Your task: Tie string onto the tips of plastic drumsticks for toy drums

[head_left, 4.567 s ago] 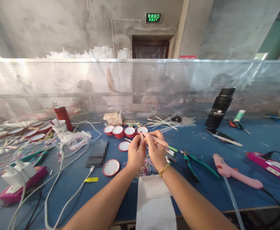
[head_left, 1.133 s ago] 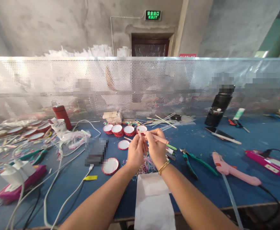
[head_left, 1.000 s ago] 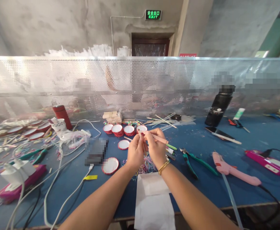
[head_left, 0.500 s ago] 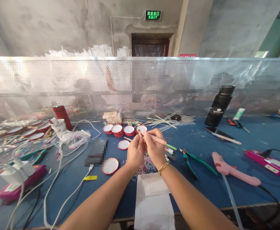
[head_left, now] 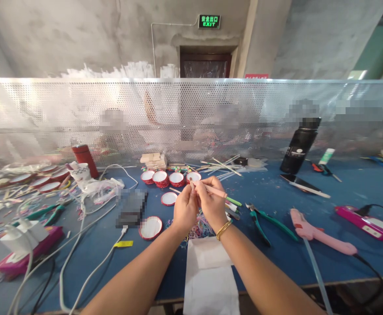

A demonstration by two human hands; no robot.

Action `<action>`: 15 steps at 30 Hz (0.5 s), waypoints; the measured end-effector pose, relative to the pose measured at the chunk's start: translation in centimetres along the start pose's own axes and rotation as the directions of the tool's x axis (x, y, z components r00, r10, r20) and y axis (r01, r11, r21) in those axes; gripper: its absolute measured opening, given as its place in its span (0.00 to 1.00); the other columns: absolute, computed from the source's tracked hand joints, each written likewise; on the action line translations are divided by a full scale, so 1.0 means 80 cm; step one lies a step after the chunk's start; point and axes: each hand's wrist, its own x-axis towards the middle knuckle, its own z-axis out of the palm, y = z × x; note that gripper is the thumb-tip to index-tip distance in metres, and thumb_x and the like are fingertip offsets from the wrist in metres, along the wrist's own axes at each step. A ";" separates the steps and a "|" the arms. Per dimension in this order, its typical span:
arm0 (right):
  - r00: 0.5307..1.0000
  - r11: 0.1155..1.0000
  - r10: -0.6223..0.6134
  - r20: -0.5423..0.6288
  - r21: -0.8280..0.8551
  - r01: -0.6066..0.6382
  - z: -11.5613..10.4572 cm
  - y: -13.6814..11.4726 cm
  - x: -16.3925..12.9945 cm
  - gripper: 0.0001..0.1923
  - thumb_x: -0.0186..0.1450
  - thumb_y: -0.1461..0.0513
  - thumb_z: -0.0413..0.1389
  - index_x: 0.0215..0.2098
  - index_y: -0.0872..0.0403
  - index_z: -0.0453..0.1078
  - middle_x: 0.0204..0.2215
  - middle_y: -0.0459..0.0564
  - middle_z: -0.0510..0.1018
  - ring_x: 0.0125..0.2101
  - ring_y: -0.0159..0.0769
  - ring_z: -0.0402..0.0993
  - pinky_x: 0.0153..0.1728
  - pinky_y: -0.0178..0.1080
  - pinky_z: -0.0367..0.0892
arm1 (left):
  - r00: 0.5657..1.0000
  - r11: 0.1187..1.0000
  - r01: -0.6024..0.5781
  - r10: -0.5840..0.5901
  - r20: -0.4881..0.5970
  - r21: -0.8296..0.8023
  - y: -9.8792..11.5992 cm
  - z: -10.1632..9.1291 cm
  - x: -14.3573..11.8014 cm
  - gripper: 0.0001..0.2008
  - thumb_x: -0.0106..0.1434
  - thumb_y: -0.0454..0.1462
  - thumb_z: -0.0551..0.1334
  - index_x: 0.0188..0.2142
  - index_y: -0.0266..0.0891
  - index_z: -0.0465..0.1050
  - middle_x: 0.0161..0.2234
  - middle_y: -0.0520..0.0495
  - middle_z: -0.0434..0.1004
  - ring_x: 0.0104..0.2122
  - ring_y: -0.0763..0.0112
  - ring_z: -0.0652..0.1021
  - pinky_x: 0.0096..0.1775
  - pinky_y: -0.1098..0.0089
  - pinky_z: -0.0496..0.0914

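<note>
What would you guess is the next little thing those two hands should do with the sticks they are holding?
Probably press the two pieces together and hold them steady. The left hand pinches a short stick upright, and the right hand holds a long pink stick whose tip meets it. Both are raised above the blue table, so nothing else supports them.

You have four red-rimmed caps in a row [head_left: 170,177] at the back of the table, plus two more lying apart, one [head_left: 169,198] nearer you and one [head_left: 151,227] closer still. One black bottle [head_left: 299,145] stands to your right, and one red bottle [head_left: 85,160] to your left. You have one pink glue gun [head_left: 319,235], one pair of green-handled pliers [head_left: 266,221] and one white sheet of paper [head_left: 209,277]. Two magenta cases lie out, one at the far left [head_left: 27,252] and one at the far right [head_left: 368,224].
</note>
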 end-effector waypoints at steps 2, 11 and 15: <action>1.000 1.000 0.001 -0.002 -0.002 -0.001 0.000 0.000 0.000 0.15 0.65 0.50 0.62 0.29 0.50 0.66 0.23 0.43 0.75 0.25 0.35 0.72 0.26 0.37 0.68 | 1.000 1.000 -0.010 0.009 0.006 0.020 -0.001 0.000 0.000 0.19 0.70 0.51 0.56 0.32 0.40 0.70 0.25 0.52 0.69 0.25 0.72 0.67 0.28 0.72 0.59; 0.999 0.999 -0.023 -0.023 -0.039 0.022 -0.001 0.003 0.000 0.14 0.65 0.52 0.62 0.29 0.50 0.67 0.24 0.44 0.75 0.26 0.35 0.74 0.28 0.38 0.69 | 1.000 1.000 -0.013 0.013 0.000 0.018 -0.002 0.000 0.000 0.20 0.70 0.53 0.56 0.33 0.40 0.69 0.24 0.53 0.68 0.25 0.73 0.65 0.28 0.72 0.58; 0.999 0.999 -0.025 -0.044 -0.048 0.023 -0.002 0.006 0.001 0.13 0.66 0.52 0.61 0.30 0.50 0.66 0.24 0.43 0.75 0.26 0.35 0.73 0.28 0.38 0.69 | 1.000 1.000 0.010 -0.010 0.007 -0.017 0.003 0.001 -0.001 0.22 0.69 0.55 0.57 0.31 0.40 0.66 0.22 0.55 0.65 0.22 0.75 0.63 0.25 0.73 0.55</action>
